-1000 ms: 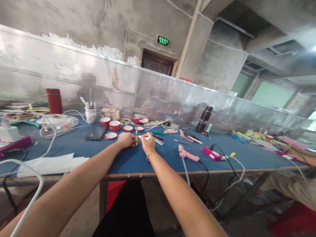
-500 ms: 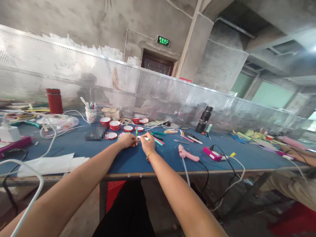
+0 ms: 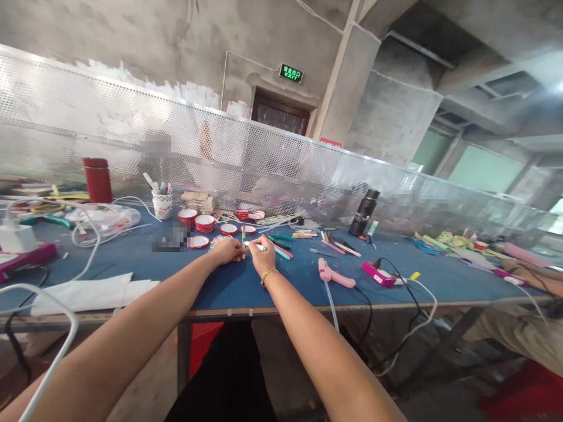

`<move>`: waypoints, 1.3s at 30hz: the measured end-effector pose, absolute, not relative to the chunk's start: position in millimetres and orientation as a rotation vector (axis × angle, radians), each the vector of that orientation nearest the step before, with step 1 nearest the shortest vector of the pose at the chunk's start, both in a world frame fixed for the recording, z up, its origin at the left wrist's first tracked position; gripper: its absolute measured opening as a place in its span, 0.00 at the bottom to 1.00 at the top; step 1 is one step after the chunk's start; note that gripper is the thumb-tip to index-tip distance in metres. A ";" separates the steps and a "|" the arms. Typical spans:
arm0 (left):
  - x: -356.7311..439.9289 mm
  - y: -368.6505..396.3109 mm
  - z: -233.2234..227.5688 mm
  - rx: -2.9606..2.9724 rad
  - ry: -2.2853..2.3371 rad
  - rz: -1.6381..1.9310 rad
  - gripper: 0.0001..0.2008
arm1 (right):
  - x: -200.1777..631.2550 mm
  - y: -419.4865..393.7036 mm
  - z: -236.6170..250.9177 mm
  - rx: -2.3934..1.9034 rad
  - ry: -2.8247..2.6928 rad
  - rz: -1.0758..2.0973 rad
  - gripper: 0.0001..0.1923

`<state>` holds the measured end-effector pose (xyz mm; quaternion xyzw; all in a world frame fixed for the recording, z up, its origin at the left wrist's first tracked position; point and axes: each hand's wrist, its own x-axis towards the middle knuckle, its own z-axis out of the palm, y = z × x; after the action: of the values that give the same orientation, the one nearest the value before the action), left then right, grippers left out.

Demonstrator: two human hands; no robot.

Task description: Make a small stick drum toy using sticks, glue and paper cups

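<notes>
Resting on the blue counter (image 3: pixel 132 258), both hands meet near its centre. The left hand (image 3: pixel 227 251) lies curled with fingertips pinched together; what its grip encloses is too small to make out. The right hand (image 3: pixel 263 256), a gold bracelet (image 3: pixel 268 274) at its wrist, pinches a thin white stick with a green tip (image 3: pixel 258 247), held roughly level between the two hands. Whether the left fingers also touch this stick cannot be told.

At 12 o'clock from the hands lie round red-rimmed lids (image 3: pixel 204 223) with white centres, and a second, upright green-tipped stick (image 3: pixel 243 234). At 10 o'clock stands a paper cup (image 3: pixel 162 205) holding pens; farther out is a red cylindrical flask (image 3: pixel 97 179). At 2 o'clock stands a black flask (image 3: pixel 363 212). At 3 o'clock lies a pink glue gun (image 3: pixel 335 274), its cord trailing over the counter edge, with a magenta box (image 3: pixel 378 274) beyond. A perforated metal screen (image 3: pixel 281 170) blurs everything behind it. At the far right, another person's forearm (image 3: pixel 534 276) is cut off by the frame.
</notes>
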<state>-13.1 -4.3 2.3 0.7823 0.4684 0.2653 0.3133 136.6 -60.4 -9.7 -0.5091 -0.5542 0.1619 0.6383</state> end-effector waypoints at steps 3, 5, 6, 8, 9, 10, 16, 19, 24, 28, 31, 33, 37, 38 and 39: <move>-12.8 -7.1 4.5 2.047 1.236 0.707 0.17 | 137.8 -59.5 -10.2 -1.194 -1.247 0.368 0.06; -13.0 -7.9 5.5 2.053 1.224 0.705 0.18 | 138.8 -58.6 -10.9 -1.213 -1.224 0.377 0.06; -13.2 -7.8 5.7 2.058 1.217 0.704 0.18 | 139.1 -58.1 -11.2 -1.214 -1.213 0.382 0.06; -13.6 -6.9 5.2 2.070 1.209 0.703 0.17 | 139.1 -57.4 -12.0 -1.201 -1.202 0.385 0.06; -13.7 -6.2 4.7 2.073 1.215 0.702 0.17 | 138.7 -57.2 -12.3 -1.190 -1.204 0.384 0.06; -13.7 -5.4 4.1 2.076 1.224 0.701 0.17 | 138.3 -57.0 -12.5 -1.177 -1.211 0.379 0.07; -12.5 -4.2 2.9 2.048 1.262 0.697 0.17 | 137.1 -56.9 -12.3 -1.148 -1.261 0.367 0.06; -12.6 -5.8 3.8 2.053 1.244 0.698 0.17 | 137.9 -57.0 -12.0 -1.178 -1.248 0.358 0.07; -13.2 -5.9 3.7 2.053 1.223 0.709 0.16 | 137.9 -57.5 -11.8 -1.189 -1.201 0.375 0.07; -12.9 -5.0 3.1 2.056 1.217 0.703 0.17 | 136.5 -57.9 -11.7 -1.130 -1.229 0.384 0.07; -12.6 -5.7 3.6 2.054 1.219 0.708 0.18 | 136.3 -58.0 -11.3 -1.131 -1.245 0.388 0.07; -12.7 -6.7 4.6 2.057 1.224 0.708 0.18 | 137.0 -58.2 -10.9 -1.141 -1.253 0.378 0.07; -13.0 -8.8 6.8 2.080 1.239 0.693 0.19 | 138.8 -58.9 -9.9 -1.190 -1.220 0.351 0.07; -12.9 -9.3 7.1 2.077 1.246 0.691 0.19 | 139.0 -59.1 -9.7 -1.200 -1.206 0.355 0.07; -12.9 -9.8 7.4 2.072 1.250 0.690 0.19 | 139.0 -59.4 -9.5 -1.199 -1.197 0.363 0.07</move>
<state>-12.9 -9.8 7.4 0.7835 0.4726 0.2609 0.3078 139.0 -59.4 -9.5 -0.5274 -0.5265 0.1597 0.6474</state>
